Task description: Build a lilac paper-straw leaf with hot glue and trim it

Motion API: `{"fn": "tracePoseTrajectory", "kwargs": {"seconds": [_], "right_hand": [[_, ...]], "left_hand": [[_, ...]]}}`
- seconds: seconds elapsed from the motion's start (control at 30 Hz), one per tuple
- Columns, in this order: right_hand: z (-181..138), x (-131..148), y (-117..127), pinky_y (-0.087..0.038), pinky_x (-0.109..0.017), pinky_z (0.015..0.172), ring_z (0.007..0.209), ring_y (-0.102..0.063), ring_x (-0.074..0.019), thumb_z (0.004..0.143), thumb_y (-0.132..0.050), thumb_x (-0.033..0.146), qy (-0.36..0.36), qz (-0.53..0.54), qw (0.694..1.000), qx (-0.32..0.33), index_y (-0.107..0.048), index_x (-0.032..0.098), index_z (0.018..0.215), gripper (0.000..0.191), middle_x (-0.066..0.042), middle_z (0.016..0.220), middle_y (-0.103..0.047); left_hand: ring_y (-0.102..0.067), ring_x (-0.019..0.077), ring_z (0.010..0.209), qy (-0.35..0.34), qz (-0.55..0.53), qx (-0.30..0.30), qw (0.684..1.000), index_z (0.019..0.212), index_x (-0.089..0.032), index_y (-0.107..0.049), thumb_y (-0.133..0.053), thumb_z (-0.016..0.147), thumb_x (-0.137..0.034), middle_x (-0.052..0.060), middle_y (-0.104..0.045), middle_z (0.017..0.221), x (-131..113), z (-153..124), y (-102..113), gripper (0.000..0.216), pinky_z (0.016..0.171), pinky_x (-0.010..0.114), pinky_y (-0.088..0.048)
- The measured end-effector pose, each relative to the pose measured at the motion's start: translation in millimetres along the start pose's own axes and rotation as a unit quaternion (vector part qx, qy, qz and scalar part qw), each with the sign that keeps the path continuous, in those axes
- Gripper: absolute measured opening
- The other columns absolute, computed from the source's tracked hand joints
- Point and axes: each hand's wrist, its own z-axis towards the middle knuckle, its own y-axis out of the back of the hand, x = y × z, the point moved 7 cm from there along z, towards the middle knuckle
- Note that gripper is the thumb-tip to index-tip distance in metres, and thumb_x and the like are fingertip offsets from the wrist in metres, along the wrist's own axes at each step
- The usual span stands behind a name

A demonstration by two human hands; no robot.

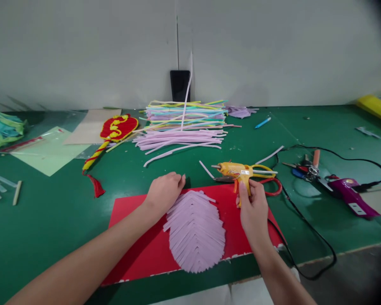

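Observation:
A leaf shape made of layered lilac pipe cleaners (195,233) lies on a red board (136,250), its lower tip past the board's front edge. My left hand (165,195) rests at the upper left of the leaf, fingers curled and closed; whatever they may pinch is hidden. In my right hand (254,207) is a yellow hot glue gun (236,170), held by its handle with the nozzle pointing left. Behind the gun lies a pair of scissors (273,186) with red and yellow handles, partly covered by it.
Bundled coloured pipe cleaners (187,116) lie at the back before a propped phone (180,84). A red and yellow fan (119,127) with a tassel is to the left. Keys (309,169), a purple tool (352,195) and a black cord (317,241) occupy the right side.

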Motion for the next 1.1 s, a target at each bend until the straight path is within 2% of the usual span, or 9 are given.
{"fn": "tracePoseTrajectory", "kwargs": {"seconds": [0.1, 0.43, 0.7, 0.8, 0.97, 1.1], "right_hand": [[4.2, 1.7, -4.5, -0.036, -0.024, 0.048, 0.051, -0.044, -0.0102, 0.084, -0.051, 0.052, 0.001, -0.016, 1.0, 0.013, -0.05, 0.019, 0.099, 0.036, 0.003, 0.066, -0.051], [22.7, 3.7, -22.2, -0.043, -0.027, 0.058, 0.065, -0.055, -0.0147, 0.082, -0.051, 0.054, 0.02, -0.029, 0.999, 0.034, -0.053, 0.018, 0.104, 0.042, -0.004, 0.079, -0.062], [14.4, -2.9, -15.9, -0.043, -0.03, 0.061, 0.068, -0.057, -0.0155, 0.084, -0.049, 0.053, -0.02, -0.084, 0.996, 0.005, -0.052, 0.02, 0.108, 0.041, -0.008, 0.094, -0.063], [11.0, -4.9, -12.7, -0.043, -0.031, 0.061, 0.068, -0.057, -0.0165, 0.082, -0.051, 0.054, -0.028, -0.098, 0.995, -0.012, -0.052, 0.02, 0.107, 0.043, -0.008, 0.093, -0.063], [9.5, -6.9, -11.2, -0.043, -0.03, 0.059, 0.065, -0.056, -0.0165, 0.081, -0.052, 0.055, -0.023, -0.092, 0.995, -0.027, -0.052, 0.019, 0.105, 0.043, -0.007, 0.084, -0.062], [10.9, -5.1, -11.4, -0.042, -0.028, 0.055, 0.059, -0.052, -0.0142, 0.082, -0.052, 0.053, -0.005, -0.061, 0.998, -0.032, -0.052, 0.019, 0.103, 0.041, -0.003, 0.076, -0.059]], "left_hand": [[-0.064, 0.0178, 0.07, -0.007, 0.003, -0.003, 1.0, 0.075, -0.017, -0.065, -0.028, 0.096, -0.037, 0.004, -0.066, 0.079, 0.5, 3.4, 1.4, 0.047, 0.053, 0.026, -0.037], [-0.064, 0.0187, 0.073, -0.029, 0.0, -0.008, 1.0, 0.074, -0.017, -0.065, -0.029, 0.096, -0.037, 0.005, -0.066, 0.079, 11.2, 21.0, 4.3, 0.046, 0.057, 0.027, -0.041], [-0.063, 0.0173, 0.068, -0.043, 0.007, -0.032, 0.999, 0.072, -0.017, -0.064, -0.033, 0.095, -0.038, 0.004, -0.064, 0.075, 8.4, 20.4, 4.3, 0.043, 0.052, 0.027, -0.037], [-0.061, 0.0177, 0.068, -0.059, 0.015, -0.041, 0.997, 0.07, -0.017, -0.063, -0.034, 0.095, -0.037, 0.004, -0.063, 0.071, 5.4, 19.9, 4.3, 0.043, 0.055, 0.028, -0.039], [-0.058, 0.0188, 0.071, -0.13, 0.024, -0.059, 0.989, 0.067, -0.016, -0.061, -0.035, 0.095, -0.03, 0.004, -0.06, 0.065, -1.5, 19.4, 5.2, 0.042, 0.066, 0.031, -0.043], [-0.056, 0.0183, 0.072, -0.15, 0.023, -0.097, 0.984, 0.072, -0.016, -0.06, -0.034, 0.096, -0.027, 0.005, -0.059, 0.072, -2.7, 16.2, 18.8, 0.036, 0.067, 0.031, -0.043]]}}
